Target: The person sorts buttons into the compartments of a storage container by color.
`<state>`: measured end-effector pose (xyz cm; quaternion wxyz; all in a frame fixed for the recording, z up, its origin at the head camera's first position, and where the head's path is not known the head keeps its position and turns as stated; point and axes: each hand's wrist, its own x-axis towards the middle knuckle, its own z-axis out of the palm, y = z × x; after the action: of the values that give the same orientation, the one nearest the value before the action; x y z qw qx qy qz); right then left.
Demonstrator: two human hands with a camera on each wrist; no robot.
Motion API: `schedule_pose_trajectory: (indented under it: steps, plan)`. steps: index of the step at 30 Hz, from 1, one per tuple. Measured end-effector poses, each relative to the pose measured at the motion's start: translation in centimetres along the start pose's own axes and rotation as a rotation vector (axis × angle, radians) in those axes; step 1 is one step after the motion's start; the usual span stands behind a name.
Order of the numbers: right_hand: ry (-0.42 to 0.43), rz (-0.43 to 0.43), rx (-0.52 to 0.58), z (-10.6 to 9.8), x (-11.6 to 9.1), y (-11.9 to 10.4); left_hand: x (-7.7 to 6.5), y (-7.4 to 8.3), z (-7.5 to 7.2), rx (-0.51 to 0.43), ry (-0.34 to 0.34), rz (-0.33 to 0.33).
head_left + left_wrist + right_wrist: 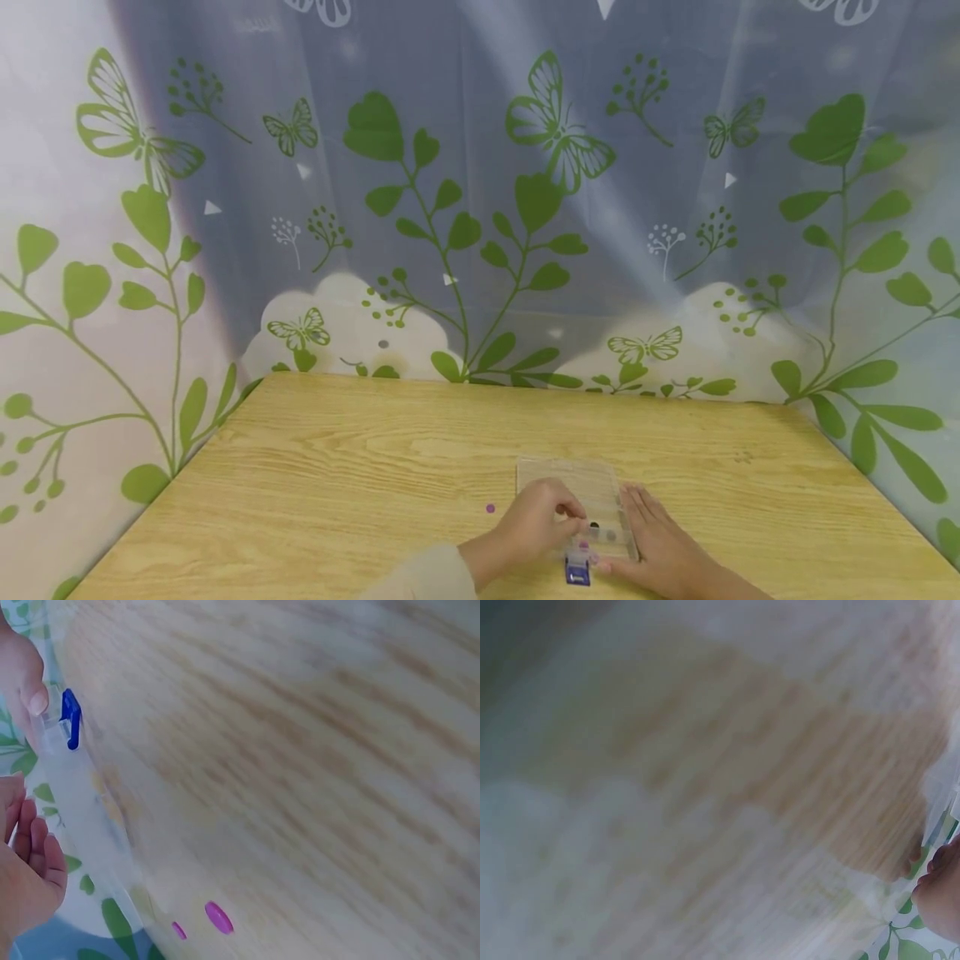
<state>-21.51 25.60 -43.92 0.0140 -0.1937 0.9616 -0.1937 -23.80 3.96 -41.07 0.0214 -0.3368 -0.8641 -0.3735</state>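
A clear, flat plastic case (566,472) lies on the wooden table with a blue latch (577,572) at its near end. Over its left part my left hand (531,523) has curled fingers, thumb and index tips close together; I cannot tell whether they pinch something. A black disc (595,527), a grey disc (611,535) and a pink disc (583,546) show beside those fingertips, within the case's outline. My right hand (667,550) rests along the case's right edge, fingers straight, thumb by the latch. In the left wrist view the latch (71,718) stands out near the right thumb.
A magenta disc (491,508) lies on the table left of the case. The left wrist view shows this disc (219,917) with a smaller magenta spot (178,930) beside it. A leaf-and-butterfly curtain (465,208) borders the wooden table (337,467) at the back and sides.
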Motion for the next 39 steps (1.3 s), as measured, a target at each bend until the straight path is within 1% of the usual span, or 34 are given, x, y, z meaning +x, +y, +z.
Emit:
schedule_pose_trajectory:
  steps: [2, 10, 16, 22, 30, 34, 39]
  plan:
    - [-0.003, 0.003, 0.001, 0.0, 0.0, 0.0, 0.0, 0.0, -0.3, 0.008, 0.012, 0.000]
    - [-0.018, 0.013, -0.001, 0.0, 0.1, 0.1, -0.5, -0.7, -1.0, -0.058, 0.021, 0.006]
    - [-0.017, 0.017, -0.004, 0.1, 0.1, 0.2, -0.8, -1.3, -1.5, -0.102, 0.032, -0.033]
    - [-0.016, 0.024, -0.013, 0.0, 0.1, 0.1, -1.2, -2.2, -2.5, -0.145, 0.052, -0.030]
    - [-0.042, 0.035, -0.008, -0.1, 0.2, 0.1, -1.9, -3.8, -3.3, -0.097, 0.106, -0.018]
    - [-0.042, 0.030, -0.005, 0.0, 0.1, 0.1, -2.3, -4.2, -3.6, -0.092, 0.109, -0.041]
    - [-0.038, 0.021, 0.001, 0.0, 0.1, 0.1, -2.6, -5.0, -4.0, -0.085, 0.119, -0.045]
